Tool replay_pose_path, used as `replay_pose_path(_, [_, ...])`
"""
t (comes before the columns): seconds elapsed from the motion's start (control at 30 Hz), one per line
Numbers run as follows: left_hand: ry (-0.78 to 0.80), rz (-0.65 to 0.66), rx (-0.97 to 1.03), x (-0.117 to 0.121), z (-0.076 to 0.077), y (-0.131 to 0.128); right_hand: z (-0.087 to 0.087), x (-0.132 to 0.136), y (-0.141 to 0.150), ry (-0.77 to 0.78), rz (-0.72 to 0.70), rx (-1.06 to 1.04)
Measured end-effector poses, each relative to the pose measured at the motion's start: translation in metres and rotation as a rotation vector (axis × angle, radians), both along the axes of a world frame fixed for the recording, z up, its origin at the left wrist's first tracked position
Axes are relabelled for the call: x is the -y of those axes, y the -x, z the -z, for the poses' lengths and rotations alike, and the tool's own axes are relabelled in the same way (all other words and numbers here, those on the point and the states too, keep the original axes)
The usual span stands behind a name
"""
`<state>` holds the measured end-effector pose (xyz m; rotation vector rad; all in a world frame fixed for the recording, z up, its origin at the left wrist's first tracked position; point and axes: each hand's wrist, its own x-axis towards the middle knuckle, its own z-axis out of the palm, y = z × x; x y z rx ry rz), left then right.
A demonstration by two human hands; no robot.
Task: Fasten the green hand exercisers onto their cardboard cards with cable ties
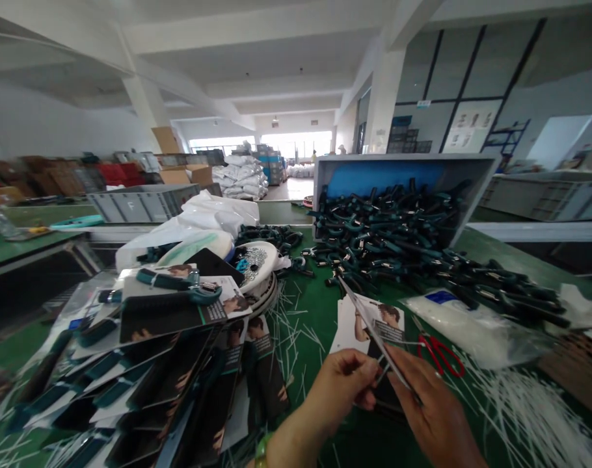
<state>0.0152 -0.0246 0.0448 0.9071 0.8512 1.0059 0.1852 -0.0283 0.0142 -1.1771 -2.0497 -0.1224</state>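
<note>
My right hand [430, 396] grips a printed backing card [369, 325], held nearly edge-on and tilted. Close against the card's near side, my left hand [342, 383] pinches a thin white cable tie [382, 372], its fingers closed. Below lies a stack of similar printed cards [345, 328]. Red-handled scissors [440, 356] rest just right of the stack. Farther right spreads a heap of loose white cable ties [530, 409]. To the left, several cards [174, 312] carry dark green and black-handled hand tools [164, 281].
A tipped grey bin [479, 195] spills many dark-handled hand tools [388, 221] onto the green table [308, 305]. A white tub [264, 260] holds small metal parts. Clear plastic bags [471, 325] lie at right. Behind stand a grey crate [144, 201] and stacked white sacks [240, 177].
</note>
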Motion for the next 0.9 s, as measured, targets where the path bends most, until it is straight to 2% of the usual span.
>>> replay_pose_path(0.3, [-0.046,0.037,0.014,-0.007,0.007,-0.001,-0.006,0.002,0.001,0.013,-0.018,-0.087])
replay_pose_path(0.53, [-0.085,0.111,-0.014,-0.013,-0.002,-0.007,-0.015,0.007,0.001,0.116,-0.012,-0.233])
replay_pose_path(0.77, [-0.119,0.109,-0.032,-0.018,-0.006,-0.017,-0.017,0.008,-0.002,0.287,0.046,-0.357])
replay_pose_path(0.9, [-0.152,0.134,-0.081,-0.019,-0.007,-0.017,-0.017,0.008,-0.001,0.276,0.066,-0.329])
